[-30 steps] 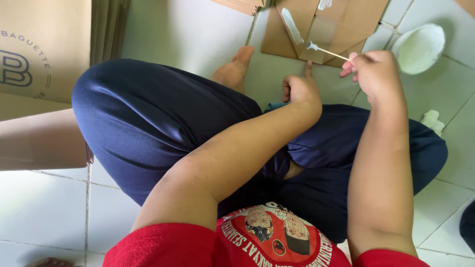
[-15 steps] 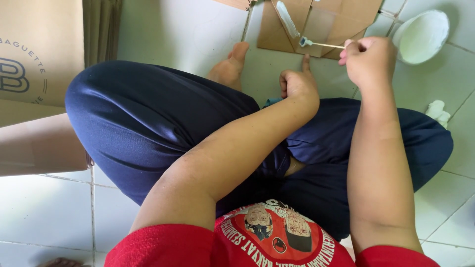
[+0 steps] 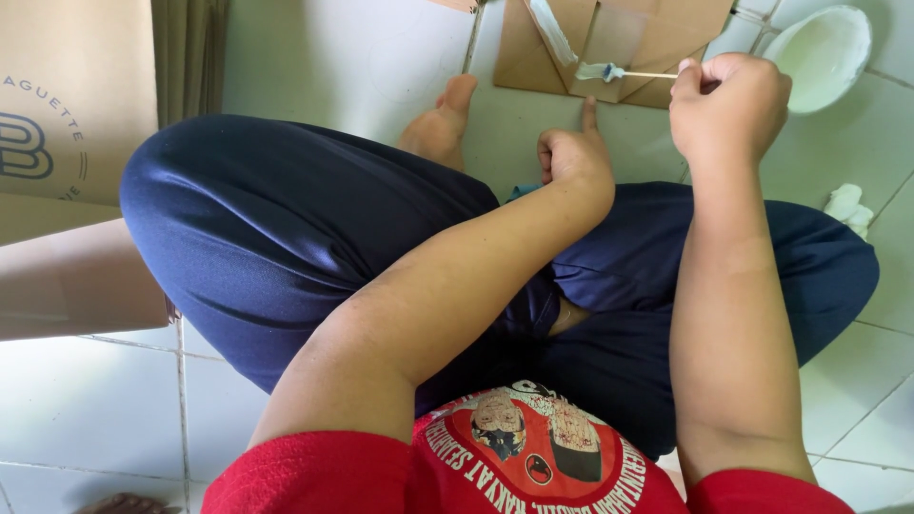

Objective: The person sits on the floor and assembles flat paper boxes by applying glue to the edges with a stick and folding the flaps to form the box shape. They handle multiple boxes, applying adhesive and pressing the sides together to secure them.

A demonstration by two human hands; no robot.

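Observation:
My right hand (image 3: 728, 105) grips a thin stick (image 3: 624, 73) whose tip, coated in white glue, rests on a folded brown paper piece (image 3: 624, 33) on the tiled floor. A white glue streak (image 3: 552, 29) runs along the paper's flap. My left hand (image 3: 574, 152) is curled into a loose fist, with its forefinger pressed on the paper's near edge. I sit cross-legged in dark blue trousers (image 3: 286, 228), and one bare foot (image 3: 440, 122) lies left of the paper.
A white bowl of glue (image 3: 821, 55) sits at the top right. A crumpled white tissue (image 3: 847, 205) lies by my right knee. Flat brown cardboard sheets (image 3: 71, 162) lie at the left.
My right hand has carried the stick leftward across the paper. The view has tilted, so the paper and the bowl sit nearer the top edge. My left forefinger stays on the paper.

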